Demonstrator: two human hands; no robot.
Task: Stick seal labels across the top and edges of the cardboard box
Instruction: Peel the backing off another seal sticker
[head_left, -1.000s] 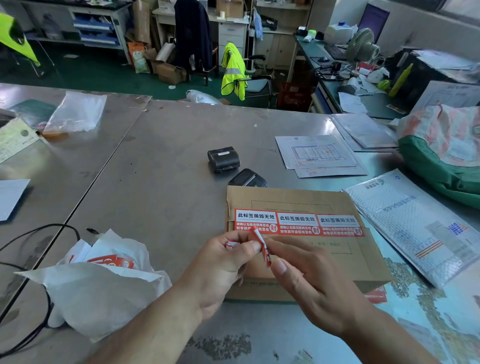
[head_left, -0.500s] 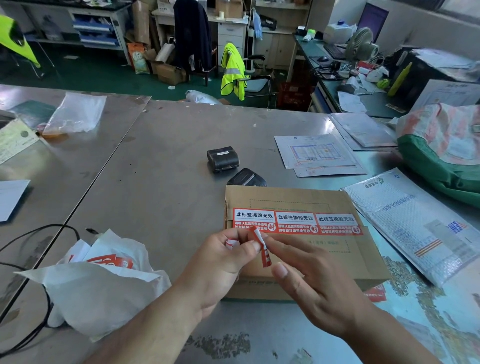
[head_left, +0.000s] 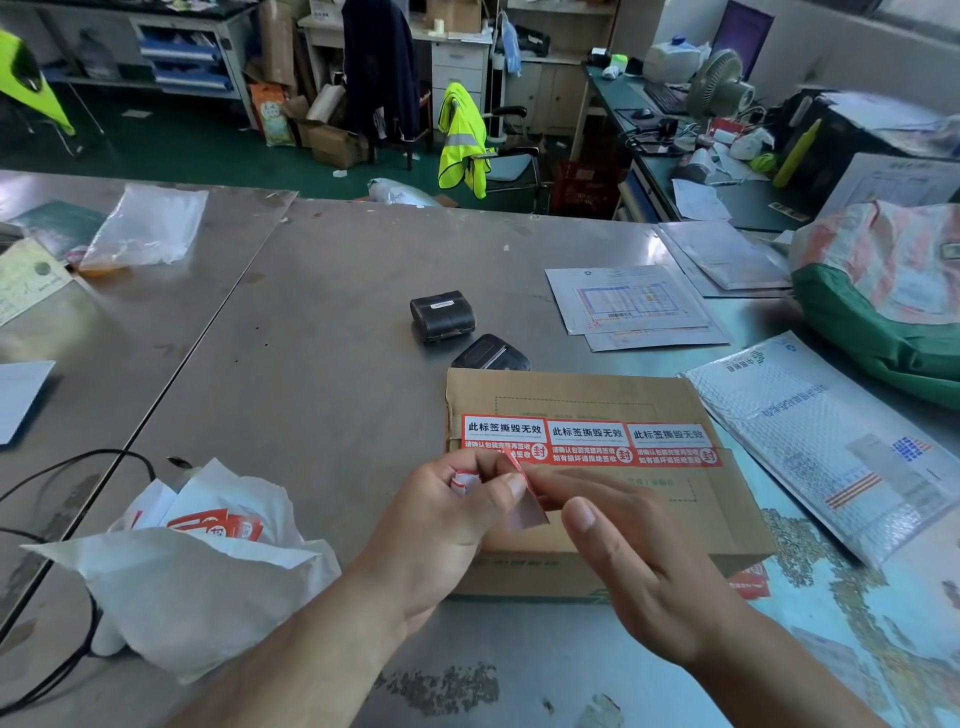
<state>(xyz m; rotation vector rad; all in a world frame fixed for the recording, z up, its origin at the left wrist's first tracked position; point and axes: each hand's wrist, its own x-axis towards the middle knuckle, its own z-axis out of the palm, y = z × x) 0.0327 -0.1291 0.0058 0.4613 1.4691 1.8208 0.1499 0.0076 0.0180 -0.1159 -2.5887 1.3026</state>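
Cardboard box (head_left: 597, 525) lies flat on the steel table (head_left: 311, 322), near edge, right of centre. Three red-and-white seal labels (head_left: 589, 440) already run in a row across its top. Both hands are over the box's near-left corner: left hand (head_left: 447, 525) pinches a loose label (head_left: 524, 506) between thumb and fingers, right hand (head_left: 639, 566) has fingertips on the same label, thumb apart (peel state unclear, partly hidden). White bag (head_left: 176, 571) with more red labels sits left of the box. Two black handheld devices (head_left: 442, 315) behind it, printed sheets (head_left: 628, 301) and a bubble mailer (head_left: 831, 452) to the right. Room: green floor, cluttered desks, hi-vis vest (head_left: 462, 137) on a chair, desk fan (head_left: 719, 93).
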